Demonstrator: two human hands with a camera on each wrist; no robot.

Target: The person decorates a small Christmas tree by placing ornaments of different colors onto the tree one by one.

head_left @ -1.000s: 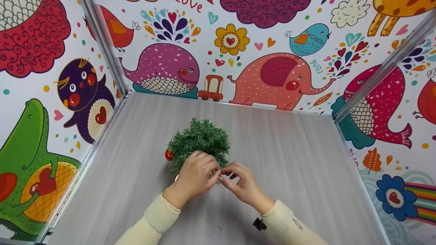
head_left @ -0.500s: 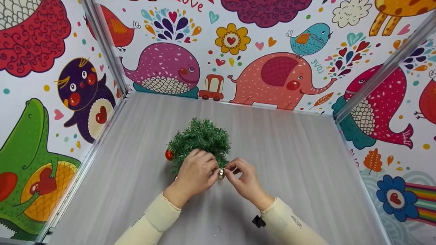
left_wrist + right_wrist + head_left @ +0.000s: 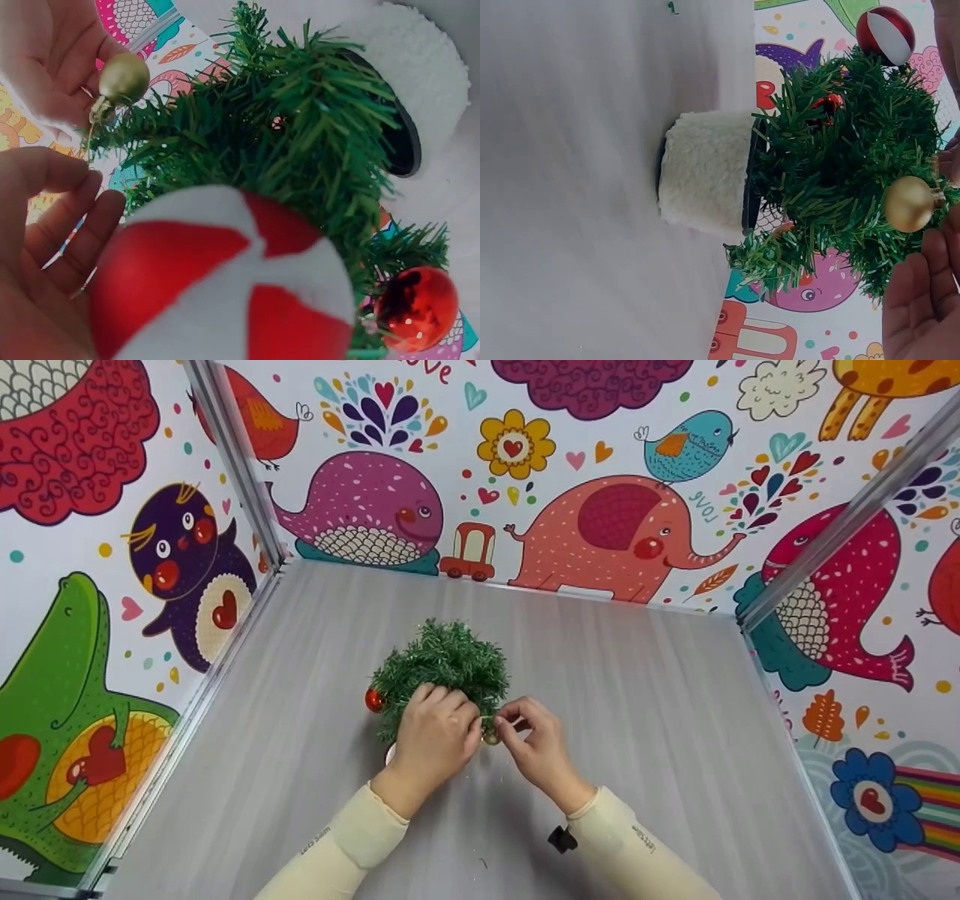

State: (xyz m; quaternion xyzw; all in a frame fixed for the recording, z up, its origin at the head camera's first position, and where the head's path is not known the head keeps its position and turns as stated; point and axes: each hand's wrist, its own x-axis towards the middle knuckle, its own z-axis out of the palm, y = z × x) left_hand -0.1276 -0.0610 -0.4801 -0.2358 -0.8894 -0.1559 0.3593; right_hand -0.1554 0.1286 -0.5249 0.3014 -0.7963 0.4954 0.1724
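A small artificial Christmas tree stands on the table. Its white fuzzy pot shows in the right wrist view. A gold bauble hangs at the tree's near right side, between both hands. My left hand pinches near the bauble's thin string, its back covering part of the tree. From the other side, my right hand pinches the string with thumb and forefinger; the fingertips are partly hidden. A red-and-white striped bauble sits close to the left wrist, and a shiny red bauble hangs on the left.
The grey wood-grain table extends around the tree. A tiny dark scrap lies near its front edge. Walls printed with cartoon animals and metal rails enclose the back and sides.
The gold bauble, at first hidden by the fingers, came into view between the hands. My right hand drew slightly right, then stayed near it. A thin string now shows between the fingertips.
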